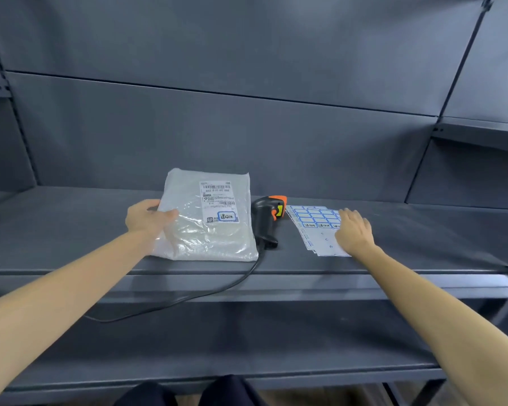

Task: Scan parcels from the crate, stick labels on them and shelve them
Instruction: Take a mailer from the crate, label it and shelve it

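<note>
Parcel: flat clear-plastic poly bag w/ white printed shipping slip (207, 215), lying flat on dark grey metal shelf (393, 259), left of centre. A blue-bordered sticker (227, 216) is already on the slip's lower right corner.

Left hand (147, 218) grips the bag's left edge, thumb on top, fingers appear tucked under.

Right hand (354, 231) rests on the fanned white sheets of blue-bordered labels (314, 219), fingers extended and lightly bent over the sheets; no label seen lifted.

Black handheld scanner w/ orange trim (267, 219) lies between bag and sheets, touching or just beside bag's right edge; its cable (188, 298) runs over the shelf front.

Judgement: labelling looks done; shelving is next. Recommend: lift bag by the edge w/ slip facing up, keep clear of scanner cable, don't drag sheets w/ right hand.
</note>
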A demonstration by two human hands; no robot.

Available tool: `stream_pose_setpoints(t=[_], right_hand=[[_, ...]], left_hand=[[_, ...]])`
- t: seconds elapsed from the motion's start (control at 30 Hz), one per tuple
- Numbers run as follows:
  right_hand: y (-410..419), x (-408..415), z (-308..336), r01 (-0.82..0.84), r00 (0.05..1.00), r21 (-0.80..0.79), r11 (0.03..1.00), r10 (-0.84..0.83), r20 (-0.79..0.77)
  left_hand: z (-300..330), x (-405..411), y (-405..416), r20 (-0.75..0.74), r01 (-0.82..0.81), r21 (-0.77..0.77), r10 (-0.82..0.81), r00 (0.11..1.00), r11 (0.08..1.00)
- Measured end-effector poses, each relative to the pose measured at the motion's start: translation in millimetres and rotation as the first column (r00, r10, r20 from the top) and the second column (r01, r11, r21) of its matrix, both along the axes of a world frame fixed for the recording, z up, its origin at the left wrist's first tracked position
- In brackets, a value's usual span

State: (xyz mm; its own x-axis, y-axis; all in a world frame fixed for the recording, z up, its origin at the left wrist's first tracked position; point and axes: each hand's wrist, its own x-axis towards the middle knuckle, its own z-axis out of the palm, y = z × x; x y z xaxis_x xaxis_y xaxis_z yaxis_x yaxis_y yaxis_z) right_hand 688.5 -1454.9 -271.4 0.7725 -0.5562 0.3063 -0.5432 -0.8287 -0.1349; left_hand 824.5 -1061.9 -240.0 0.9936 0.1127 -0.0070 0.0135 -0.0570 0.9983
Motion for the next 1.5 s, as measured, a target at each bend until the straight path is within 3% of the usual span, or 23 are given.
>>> stream_pose_setpoints(t=[0.33, 0.83, 1.1, 1.3, 1.5], right_hand=[[23, 6, 15, -0.026, 0.995, -0.12, 0.992, 0.014, -0.102], [-38, -113, 29, 0.186, 0.98, -0.159, 0.97, -0.196, -0.048], [-88, -229, 13, 0.382, 0.923, -0.151, 0.912, -0.383, 0.024], [-110, -309, -20, 0.494, 0.868, -0.075, 0.866, -0.496, -0.007], [-121, -376, -68, 0.554, 0.83, -0.061, 0.83, -0.557, -0.044]], left_hand=[[30, -23, 3, 0.126, -0.109, -0.11, 0.122, 0.984, 0.988], [31, -101, -136, 0.215, 0.271, -0.092, -0.247, 0.945, 0.958], [13, -174, -223, 0.216, 0.531, -0.033, -0.512, 0.831, 0.847], [-18, -239, -270, 0.186, 0.66, 0.023, -0.652, 0.735, 0.751], [-59, -292, -293, 0.132, 0.797, 0.057, -0.796, 0.591, 0.601]])
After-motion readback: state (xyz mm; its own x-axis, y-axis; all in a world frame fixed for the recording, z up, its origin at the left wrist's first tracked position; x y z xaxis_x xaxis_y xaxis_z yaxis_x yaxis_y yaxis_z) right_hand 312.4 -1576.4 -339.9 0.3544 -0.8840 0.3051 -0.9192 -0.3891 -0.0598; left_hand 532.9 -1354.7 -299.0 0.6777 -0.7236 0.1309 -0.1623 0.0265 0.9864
